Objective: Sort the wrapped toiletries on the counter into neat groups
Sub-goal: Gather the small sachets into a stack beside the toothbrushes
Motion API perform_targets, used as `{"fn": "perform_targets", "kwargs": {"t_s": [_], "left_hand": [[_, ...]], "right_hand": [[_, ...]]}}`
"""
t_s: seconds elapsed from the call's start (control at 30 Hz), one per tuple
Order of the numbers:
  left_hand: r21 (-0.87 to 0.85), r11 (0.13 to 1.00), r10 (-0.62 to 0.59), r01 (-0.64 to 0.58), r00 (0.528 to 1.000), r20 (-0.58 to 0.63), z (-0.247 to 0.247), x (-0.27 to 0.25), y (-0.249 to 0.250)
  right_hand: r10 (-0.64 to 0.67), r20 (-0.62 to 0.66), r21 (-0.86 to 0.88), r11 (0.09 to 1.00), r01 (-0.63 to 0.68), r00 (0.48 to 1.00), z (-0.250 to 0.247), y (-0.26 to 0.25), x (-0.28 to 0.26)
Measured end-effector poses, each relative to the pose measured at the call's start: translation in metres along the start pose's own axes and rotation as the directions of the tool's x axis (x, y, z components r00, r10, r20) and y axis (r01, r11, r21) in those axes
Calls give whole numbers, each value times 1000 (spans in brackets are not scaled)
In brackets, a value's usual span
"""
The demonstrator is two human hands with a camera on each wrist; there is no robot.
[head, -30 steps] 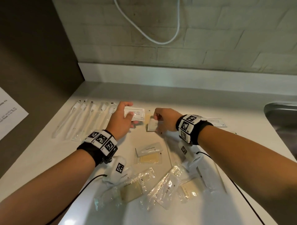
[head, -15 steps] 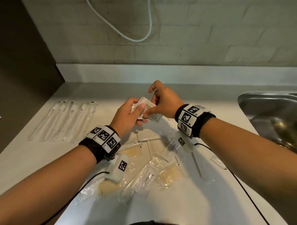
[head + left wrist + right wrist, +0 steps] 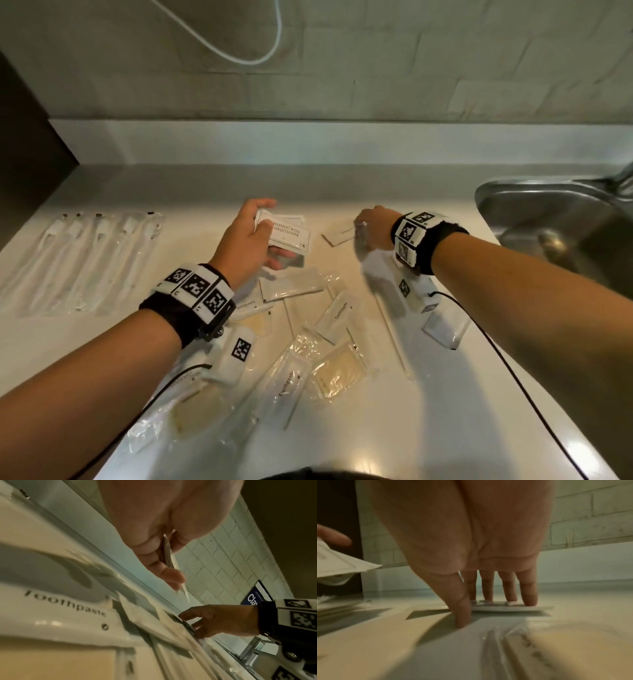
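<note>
My left hand (image 3: 261,226) hovers above the counter and pinches a small stack of white shampoo sachets (image 3: 291,234); in the left wrist view they show edge-on between the thumb and fingers (image 3: 169,561). To the right, my right hand (image 3: 363,226) is down on the counter. Its straight fingertips (image 3: 529,601) press on a flat white sachet (image 3: 510,608) and the thumb touches the counter beside it. That sachet (image 3: 337,233) lies alone behind the loose pile. Toothpaste packets (image 3: 337,313) and cream-coloured packs in clear wrap (image 3: 339,373) lie mixed below my hands.
A neat row of wrapped toothbrushes (image 3: 85,260) lies at the left of the white counter (image 3: 394,428). A steel sink (image 3: 561,222) is set in at the right. A tiled wall with a low white upstand (image 3: 308,144) closes the back.
My hands have come apart. The right hand left the sachets that the left hand keeps holding and went down and right onto the sachet lying on the counter.
</note>
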State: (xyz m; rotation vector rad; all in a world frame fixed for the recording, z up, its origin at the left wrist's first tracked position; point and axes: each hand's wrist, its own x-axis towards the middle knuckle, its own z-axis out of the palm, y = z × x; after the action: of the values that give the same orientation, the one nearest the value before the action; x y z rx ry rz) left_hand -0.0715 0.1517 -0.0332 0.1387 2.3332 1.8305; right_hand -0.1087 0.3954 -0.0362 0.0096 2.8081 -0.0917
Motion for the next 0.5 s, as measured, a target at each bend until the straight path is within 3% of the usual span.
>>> {"fn": "perform_targets", "kwargs": {"t_s": [0.1,0.27,0.37,0.5], "left_hand": [[-31,999,-23,22,1000,-17,0,2,0],[1,1000,-22,22,1000,0,-7,0,1],[-6,1000,7,-7,1000,5,-14,-3,-2],[-45,999,14,-16,999,-43,-27,-7,-5]], "right_hand": [[32,3,-45,998,-32,999,-1,1,2],[84,-34,62,995,-82,996,-3,2,1],[-69,-64,132,988,77,996,-9,-10,-13],[-309,-62,171,933,315,949,-15,-50,-40]]}}
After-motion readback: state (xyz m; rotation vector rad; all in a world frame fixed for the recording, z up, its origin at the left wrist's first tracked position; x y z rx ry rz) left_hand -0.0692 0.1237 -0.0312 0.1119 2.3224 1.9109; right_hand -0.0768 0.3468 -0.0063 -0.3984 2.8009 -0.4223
